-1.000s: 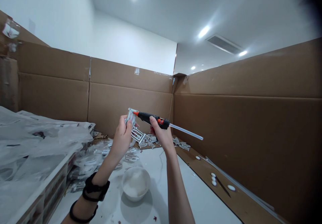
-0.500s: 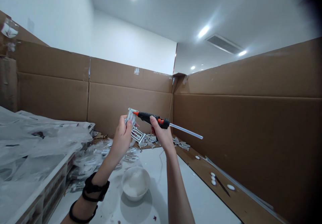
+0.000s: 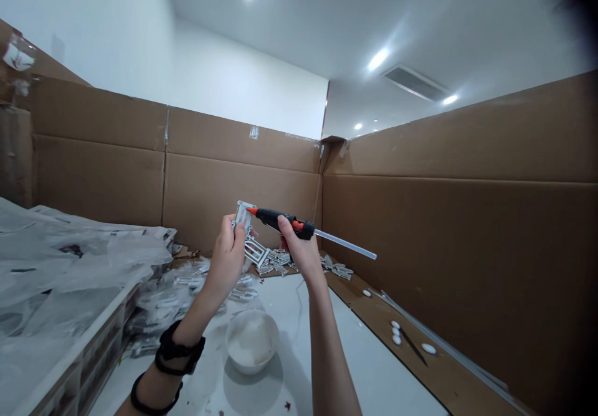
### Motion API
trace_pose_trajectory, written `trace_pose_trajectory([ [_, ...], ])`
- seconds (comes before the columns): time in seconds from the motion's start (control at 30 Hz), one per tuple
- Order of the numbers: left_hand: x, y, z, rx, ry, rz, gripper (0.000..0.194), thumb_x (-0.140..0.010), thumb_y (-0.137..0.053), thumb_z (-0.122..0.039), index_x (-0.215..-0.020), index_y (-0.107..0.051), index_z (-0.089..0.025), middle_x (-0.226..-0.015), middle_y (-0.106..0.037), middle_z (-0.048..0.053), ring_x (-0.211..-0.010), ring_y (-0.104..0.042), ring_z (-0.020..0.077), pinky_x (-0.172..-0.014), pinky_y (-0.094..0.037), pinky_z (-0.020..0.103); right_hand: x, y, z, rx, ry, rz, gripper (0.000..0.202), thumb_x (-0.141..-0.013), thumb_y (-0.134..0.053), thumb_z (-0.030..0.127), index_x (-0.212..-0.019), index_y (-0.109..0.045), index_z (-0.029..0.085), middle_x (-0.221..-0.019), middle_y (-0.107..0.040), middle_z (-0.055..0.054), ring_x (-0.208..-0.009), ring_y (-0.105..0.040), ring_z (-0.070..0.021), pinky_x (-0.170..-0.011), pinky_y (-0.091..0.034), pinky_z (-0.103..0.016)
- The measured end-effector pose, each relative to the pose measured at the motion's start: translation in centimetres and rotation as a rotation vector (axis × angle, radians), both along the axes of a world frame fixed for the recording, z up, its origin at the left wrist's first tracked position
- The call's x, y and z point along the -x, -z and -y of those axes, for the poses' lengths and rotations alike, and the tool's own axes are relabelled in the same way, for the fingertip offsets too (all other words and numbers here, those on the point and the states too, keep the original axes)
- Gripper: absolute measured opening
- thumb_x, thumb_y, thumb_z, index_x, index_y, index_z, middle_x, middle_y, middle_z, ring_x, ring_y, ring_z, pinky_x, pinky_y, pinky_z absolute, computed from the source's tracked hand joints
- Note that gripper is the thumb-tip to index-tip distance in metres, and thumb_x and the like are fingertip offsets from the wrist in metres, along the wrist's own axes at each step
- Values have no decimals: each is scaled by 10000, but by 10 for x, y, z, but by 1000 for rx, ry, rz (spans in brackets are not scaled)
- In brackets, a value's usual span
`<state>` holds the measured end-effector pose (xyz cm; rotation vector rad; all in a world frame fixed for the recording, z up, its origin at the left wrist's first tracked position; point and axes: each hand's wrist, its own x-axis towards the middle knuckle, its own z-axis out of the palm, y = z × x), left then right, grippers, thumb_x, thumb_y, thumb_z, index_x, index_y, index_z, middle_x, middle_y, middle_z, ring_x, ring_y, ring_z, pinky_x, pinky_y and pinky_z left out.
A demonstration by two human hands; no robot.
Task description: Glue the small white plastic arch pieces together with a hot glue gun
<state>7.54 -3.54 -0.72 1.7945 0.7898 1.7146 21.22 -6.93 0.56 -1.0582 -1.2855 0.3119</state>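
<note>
My left hand (image 3: 228,248) is closed around a small pale frame-like piece (image 3: 255,251) with slatted openings, held up above the table. It looks like two panels joined at an angle. In my right hand (image 3: 301,245) is a black and orange glue gun (image 3: 284,222), gripped with the thumb on top. Its orange nozzle rests at the upper panel of the piece; whether it touches is hard to tell. A clear glue stick (image 3: 346,243) juts from the gun's back end. Below the hands a white bowl (image 3: 252,343) stands on the white table.
Similar frame pieces (image 3: 337,268) lie piled at the back. Plastic-bagged pieces (image 3: 163,304) and a tray rack (image 3: 88,360) covered with white sheets are at left. White oval pieces (image 3: 428,348), a dark blade-like tool (image 3: 413,345) and glue sticks (image 3: 448,345) lie right. Cardboard walls (image 3: 243,185) enclose the table.
Almost nothing differs. The left forearm has shifted very slightly to the right; the glue gun's nozzle stays at the same panel.
</note>
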Motion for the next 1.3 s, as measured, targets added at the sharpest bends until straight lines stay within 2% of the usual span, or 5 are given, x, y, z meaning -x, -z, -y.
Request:
trace_pose_trajectory([
  [0.47,7,-3,-2,-8,-129,-44,189,-848,-473,-381,-913,-506,-206,-636,-477,-42,-552,-429,121,-539,-311,231,2,1,-2,-61,70,39,460,-723,-554,599,-562,-479,175,-501,-479,2,-497,-454,-125,-489,-340,-242],
  [0.63,7,-4,-2,-15,-101,99,175,-829,-506,-362,-852,-521,-188,-646,-456,-39,-551,-397,105,-523,-311,218,2,-3,4,-34,72,116,473,-744,-525,603,-548,-465,176,-497,-465,10,-498,-436,-117,-495,-324,-238],
  [0.93,16,-2,-20,-41,-122,347,280,-779,-570,-436,-852,-588,-167,-733,-529,-17,-578,-411,96,-541,-315,205,-15,-6,20,257,-162,270,470,-715,-561,596,-526,-478,174,-482,-470,20,-451,-402,-91,-427,-290,-213],
  [1.1,30,-7,-20,35,-121,205,292,-775,-564,-456,-890,-598,-189,-617,-491,-37,-468,-332,93,-459,-248,216,-28,-4,23,303,-177,257,437,-708,-587,578,-578,-510,168,-506,-486,19,-456,-417,-87,-413,-292,-204],
  [1.3,37,-15,-14,5,-68,-7,271,-788,-533,-409,-858,-631,-166,-825,-615,24,-709,-520,145,-633,-381,224,-20,-7,23,75,-117,118,476,-765,-518,601,-648,-581,144,-598,-566,-29,-477,-439,-86,-443,-325,-208],
])
